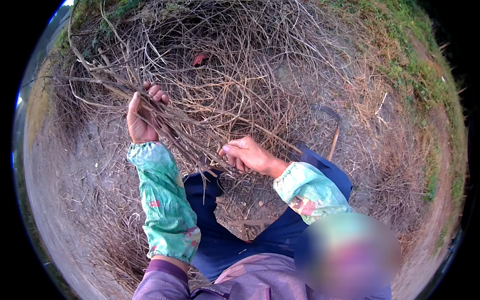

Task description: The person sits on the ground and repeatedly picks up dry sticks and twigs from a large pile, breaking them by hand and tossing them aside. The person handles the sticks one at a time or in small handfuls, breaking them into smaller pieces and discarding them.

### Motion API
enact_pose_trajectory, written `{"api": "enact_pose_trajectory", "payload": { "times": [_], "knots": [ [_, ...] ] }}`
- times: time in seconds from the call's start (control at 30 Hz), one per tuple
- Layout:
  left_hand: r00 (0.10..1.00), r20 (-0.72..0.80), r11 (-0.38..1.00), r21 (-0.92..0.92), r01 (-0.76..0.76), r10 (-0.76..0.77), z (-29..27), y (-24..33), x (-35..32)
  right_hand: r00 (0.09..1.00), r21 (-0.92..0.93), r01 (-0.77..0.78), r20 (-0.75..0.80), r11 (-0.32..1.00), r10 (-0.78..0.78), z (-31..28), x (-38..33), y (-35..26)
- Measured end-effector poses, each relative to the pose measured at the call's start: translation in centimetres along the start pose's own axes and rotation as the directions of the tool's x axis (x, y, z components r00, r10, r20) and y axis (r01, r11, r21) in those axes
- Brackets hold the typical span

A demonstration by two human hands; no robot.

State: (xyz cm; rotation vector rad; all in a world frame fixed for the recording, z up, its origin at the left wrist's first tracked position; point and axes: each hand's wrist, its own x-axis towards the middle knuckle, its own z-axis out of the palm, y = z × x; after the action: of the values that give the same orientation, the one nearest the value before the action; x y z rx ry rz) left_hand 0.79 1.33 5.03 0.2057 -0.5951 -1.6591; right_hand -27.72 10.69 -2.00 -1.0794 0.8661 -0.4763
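Note:
A bundle of thin, dry brown sticks (167,120) slants from upper left down toward the middle, raised above the ground. My left hand (142,117) is wrapped round it, thumb up, with the thicker, branching ends reaching out past the fingers. At the bundle's lower end, my right hand (250,155) is closed, thumb and fingers pinched at the tip of a stick. Its curled fingers partly hide what they grip. To the right of that hand, a sickle (334,137) with a wooden handle and dark curved blade lies on the ground.
A large tangled heap of dry branches (240,45) fills the ground ahead, with a small red scrap (200,59) on it. Between my legs is a low wooden stool (252,223). More twigs (117,245) lie at left; green grass (420,75) borders the right.

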Motion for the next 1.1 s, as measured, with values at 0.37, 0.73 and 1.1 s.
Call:
{"api": "enact_pose_trajectory", "payload": {
  "times": [0.37,0.73,1.1],
  "knots": [
    [0.997,-0.066,0.999,-0.031,0.036,-0.038,-0.5,4.0,-2.4,0.644,-0.295,0.060,-0.719,0.954,-0.263,-8.5,2.4,11.1],
    [0.998,-0.057,0.996,-0.090,-0.008,0.003,-1.2,6.2,-3.4,0.754,-0.868,-0.143,-0.407,0.476,-0.515,-7.6,3.5,1.9],
    [0.959,0.137,0.969,0.030,0.244,-0.246,0.2,-0.3,-1.8,0.318,-0.657,0.583,-0.357,0.478,-0.878,-2.6,-1.2,-11.9]
  ]
}}
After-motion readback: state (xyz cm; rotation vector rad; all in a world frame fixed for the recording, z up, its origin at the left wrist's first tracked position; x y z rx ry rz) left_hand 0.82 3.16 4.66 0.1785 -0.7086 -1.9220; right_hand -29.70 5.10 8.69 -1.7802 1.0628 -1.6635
